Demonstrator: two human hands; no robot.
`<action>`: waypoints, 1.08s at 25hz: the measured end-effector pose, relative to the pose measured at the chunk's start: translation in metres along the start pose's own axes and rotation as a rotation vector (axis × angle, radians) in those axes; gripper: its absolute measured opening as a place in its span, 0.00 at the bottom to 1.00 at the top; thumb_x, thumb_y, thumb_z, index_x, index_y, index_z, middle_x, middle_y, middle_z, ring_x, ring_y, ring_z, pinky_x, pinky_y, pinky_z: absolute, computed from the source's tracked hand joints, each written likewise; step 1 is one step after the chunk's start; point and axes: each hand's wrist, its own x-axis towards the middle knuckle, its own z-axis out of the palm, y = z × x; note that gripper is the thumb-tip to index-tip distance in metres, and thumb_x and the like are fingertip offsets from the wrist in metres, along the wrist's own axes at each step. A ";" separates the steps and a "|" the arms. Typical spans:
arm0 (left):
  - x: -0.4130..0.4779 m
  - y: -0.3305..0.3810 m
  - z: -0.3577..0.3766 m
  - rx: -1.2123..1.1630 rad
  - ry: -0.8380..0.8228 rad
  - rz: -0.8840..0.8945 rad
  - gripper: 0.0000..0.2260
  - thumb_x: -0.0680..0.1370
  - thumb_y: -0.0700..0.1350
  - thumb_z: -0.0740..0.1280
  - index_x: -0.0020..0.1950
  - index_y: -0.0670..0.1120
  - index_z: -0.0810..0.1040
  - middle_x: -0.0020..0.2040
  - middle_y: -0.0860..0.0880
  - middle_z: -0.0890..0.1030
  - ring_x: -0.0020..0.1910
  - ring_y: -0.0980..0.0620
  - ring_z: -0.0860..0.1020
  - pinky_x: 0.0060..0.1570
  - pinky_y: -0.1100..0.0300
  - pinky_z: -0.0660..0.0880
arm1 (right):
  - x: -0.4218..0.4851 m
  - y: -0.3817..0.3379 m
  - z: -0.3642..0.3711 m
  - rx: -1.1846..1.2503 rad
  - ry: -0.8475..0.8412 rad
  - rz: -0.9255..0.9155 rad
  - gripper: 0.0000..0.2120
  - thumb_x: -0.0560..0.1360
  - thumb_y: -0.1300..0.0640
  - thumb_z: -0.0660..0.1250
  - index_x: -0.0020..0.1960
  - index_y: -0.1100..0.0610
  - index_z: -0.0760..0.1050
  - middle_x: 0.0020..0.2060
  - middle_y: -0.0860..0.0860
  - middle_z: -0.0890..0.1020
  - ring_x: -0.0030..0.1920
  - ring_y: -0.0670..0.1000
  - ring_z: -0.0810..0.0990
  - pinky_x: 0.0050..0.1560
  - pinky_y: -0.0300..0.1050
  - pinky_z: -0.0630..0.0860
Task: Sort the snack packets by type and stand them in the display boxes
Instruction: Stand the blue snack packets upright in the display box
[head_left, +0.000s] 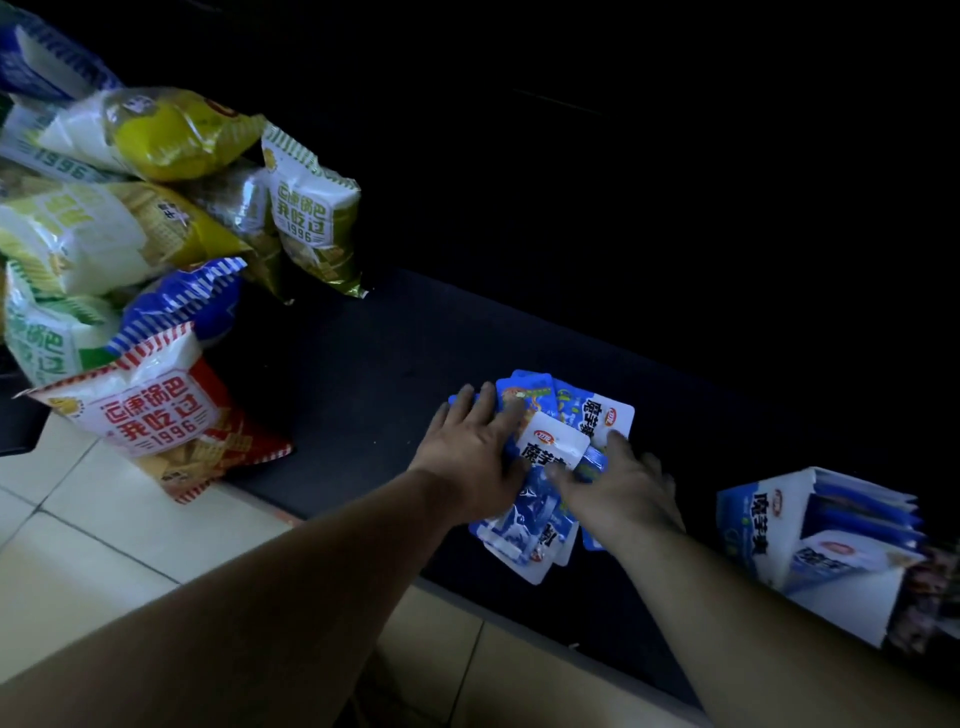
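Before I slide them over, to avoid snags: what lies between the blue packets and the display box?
Head view: only bare dark mat between blue packets and display box, past the right hand.

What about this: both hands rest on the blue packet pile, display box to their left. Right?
No. The head view shows the display box to their right; the left hand and right hand do rest on the blue packet pile.

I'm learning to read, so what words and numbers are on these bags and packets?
"运康锅巴 我吃过 1996": red bag.
"运康锅巴 我吃过 1996": green bag.
"魔芋爽": small blue packets.
"魔芋爽": display box.
Red logos on packets and box: too blurred to read.
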 end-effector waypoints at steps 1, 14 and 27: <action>0.003 -0.002 0.002 0.003 -0.047 0.001 0.34 0.78 0.62 0.58 0.82 0.58 0.50 0.83 0.45 0.50 0.82 0.41 0.48 0.79 0.45 0.50 | -0.003 0.000 0.003 -0.026 -0.035 -0.019 0.48 0.68 0.27 0.69 0.80 0.43 0.53 0.74 0.53 0.62 0.73 0.57 0.61 0.62 0.54 0.71; -0.036 0.041 0.021 -0.531 0.199 -0.196 0.17 0.79 0.48 0.63 0.68 0.54 0.73 0.59 0.51 0.79 0.56 0.47 0.79 0.52 0.53 0.77 | -0.001 0.012 -0.003 0.032 -0.041 -0.099 0.50 0.69 0.56 0.69 0.79 0.31 0.44 0.70 0.48 0.60 0.69 0.55 0.61 0.62 0.49 0.72; -0.005 -0.001 0.013 -0.053 0.196 0.053 0.27 0.78 0.51 0.64 0.77 0.51 0.66 0.74 0.48 0.70 0.71 0.44 0.68 0.69 0.51 0.69 | -0.005 0.023 0.018 -0.132 0.104 -0.120 0.44 0.74 0.35 0.67 0.81 0.34 0.43 0.70 0.51 0.59 0.66 0.56 0.63 0.67 0.51 0.68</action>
